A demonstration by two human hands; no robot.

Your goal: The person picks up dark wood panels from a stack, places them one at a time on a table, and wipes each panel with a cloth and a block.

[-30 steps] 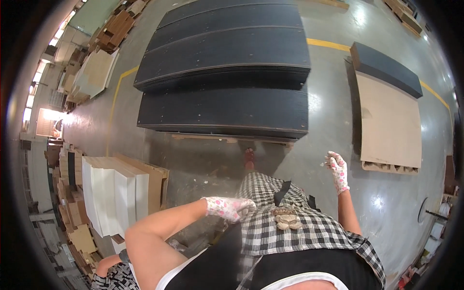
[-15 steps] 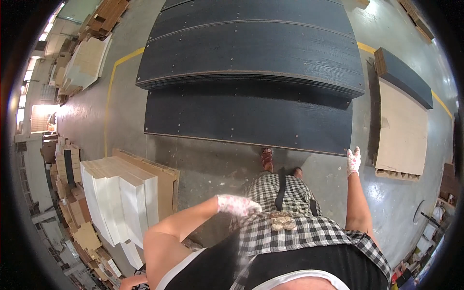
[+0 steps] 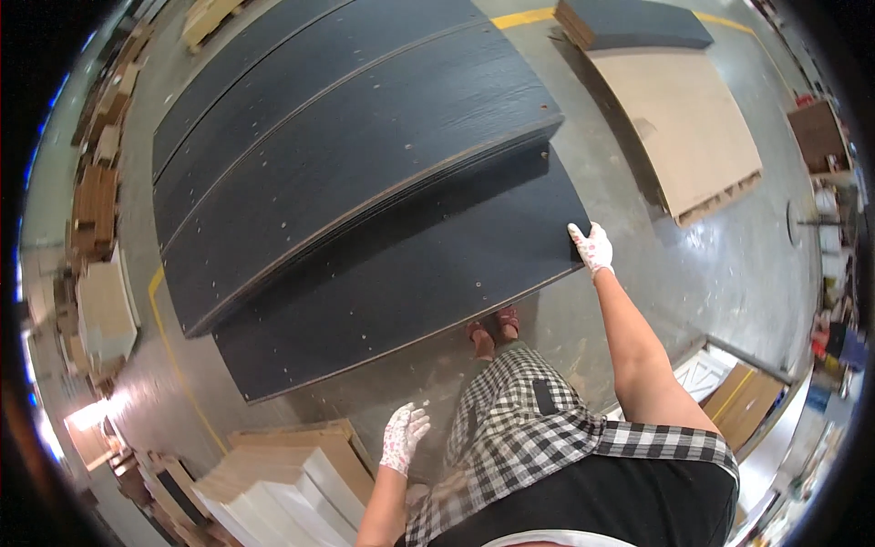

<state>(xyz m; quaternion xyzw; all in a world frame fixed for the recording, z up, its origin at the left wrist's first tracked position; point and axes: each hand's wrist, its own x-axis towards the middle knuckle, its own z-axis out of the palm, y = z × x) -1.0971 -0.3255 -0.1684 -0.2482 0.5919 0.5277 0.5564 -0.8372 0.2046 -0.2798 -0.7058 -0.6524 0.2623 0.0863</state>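
Observation:
A long dark blue-black board (image 3: 428, 264) with small holes sticks out toward me from beneath a stack of matching boards (image 3: 365, 118). At the board's near right corner, my right hand (image 3: 592, 249), in a white glove with pink dots, grips the edge. Its thumb lies on the top face and the other fingers run along the side, partly hidden. My left hand (image 3: 403, 438), gloved the same way, hangs in the air below the board's near edge. Its fingers are apart, and nothing is in it.
Right of the stack, a pale wooden sheet (image 3: 679, 123) lies on a pallet with short dark boards (image 3: 633, 25) on its far end. White panels (image 3: 283, 492) are stacked at the lower left. A yellow line (image 3: 187, 374) marks the concrete floor.
My view has turned to the right, so the boards appear tilted. My left hand has moved from my apron out toward the board, fingers now spread. My right hand stays at the board's corner.

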